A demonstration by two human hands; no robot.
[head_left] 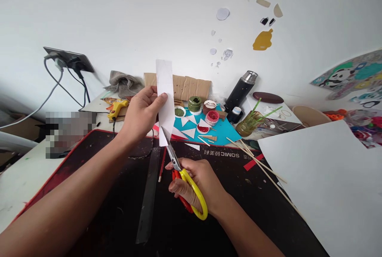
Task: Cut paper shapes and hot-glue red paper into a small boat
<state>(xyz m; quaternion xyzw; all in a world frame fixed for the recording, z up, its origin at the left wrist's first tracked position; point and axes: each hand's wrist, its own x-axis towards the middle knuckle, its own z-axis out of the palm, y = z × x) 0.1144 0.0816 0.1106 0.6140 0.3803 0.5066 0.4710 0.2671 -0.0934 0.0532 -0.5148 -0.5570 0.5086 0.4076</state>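
Pinched between the thumb and fingers of my left hand is a white paper strip, held upright above the mat. My right hand grips scissors with one yellow and one red handle. The blades point up and to the left, and their tips overlap the strip's lower end. Whether the blades are cutting into the paper I cannot tell. Below the hands lie a clear ruler and a dark red pencil. Small white paper triangles rest on a blue sheet behind.
Open paint jars stand on the blue sheet. A yellow glue gun is at the left, a black thermos at the back. Thin wooden sticks and a large white sheet lie on the right. A black mat covers the table.
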